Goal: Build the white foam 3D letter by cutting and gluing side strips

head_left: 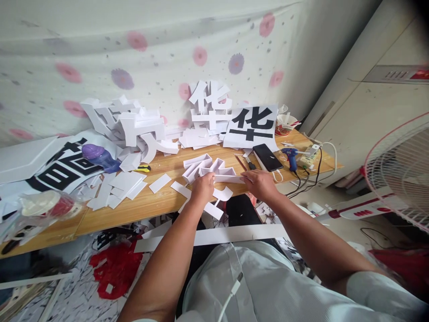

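A white foam-board character point(209, 168) with raised side walls lies near the front edge of the wooden table point(150, 203). My left hand point(203, 187) rests on its near left side, fingers curled and pressed on the white pieces. My right hand point(259, 183) lies at its right end, fingers pressed on a long white strip point(231, 179) along the character's front. Flat white offcuts point(214, 209) lie under and beside my hands.
A printed sheet with a black character point(253, 125) leans at the back, with piled white letters point(129, 127) to its left. A black phone point(267, 157), blue glue gun point(290, 156), yellow utility knife point(143, 168), purple bottle point(100, 156), power strip point(310, 154). A fan point(400, 174) stands at right.
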The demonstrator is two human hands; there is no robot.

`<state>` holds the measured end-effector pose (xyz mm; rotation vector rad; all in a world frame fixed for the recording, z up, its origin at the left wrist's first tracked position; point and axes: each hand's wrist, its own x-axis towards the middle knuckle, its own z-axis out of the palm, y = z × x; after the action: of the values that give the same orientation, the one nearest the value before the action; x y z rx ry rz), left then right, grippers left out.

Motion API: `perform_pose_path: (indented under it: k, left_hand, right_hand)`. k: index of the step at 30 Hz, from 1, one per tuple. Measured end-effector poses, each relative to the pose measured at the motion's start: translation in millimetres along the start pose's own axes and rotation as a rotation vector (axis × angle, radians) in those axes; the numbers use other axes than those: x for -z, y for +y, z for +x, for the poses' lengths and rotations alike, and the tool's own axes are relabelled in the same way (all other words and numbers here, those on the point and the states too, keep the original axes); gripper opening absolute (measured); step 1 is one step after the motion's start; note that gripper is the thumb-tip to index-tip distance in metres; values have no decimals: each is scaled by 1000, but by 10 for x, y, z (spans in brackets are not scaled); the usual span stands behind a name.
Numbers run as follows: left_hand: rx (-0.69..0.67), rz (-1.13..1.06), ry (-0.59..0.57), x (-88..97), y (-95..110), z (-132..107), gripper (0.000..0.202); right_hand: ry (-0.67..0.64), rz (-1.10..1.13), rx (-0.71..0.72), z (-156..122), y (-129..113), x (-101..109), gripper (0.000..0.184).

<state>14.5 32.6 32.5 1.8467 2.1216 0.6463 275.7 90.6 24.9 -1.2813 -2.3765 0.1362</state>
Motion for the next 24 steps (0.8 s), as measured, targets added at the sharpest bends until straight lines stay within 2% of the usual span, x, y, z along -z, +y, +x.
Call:
perform_pose_path:
  k: [8, 24]
  left_hand:
    - [-11, -20, 0, -20, -20, 28, 33]
    - [-26, 20, -15, -25, -50, 52, 30]
  right_hand:
    - [-29, 6, -29, 93, -199, 17, 28]
    - [-42, 33, -51, 112, -162, -52, 28]
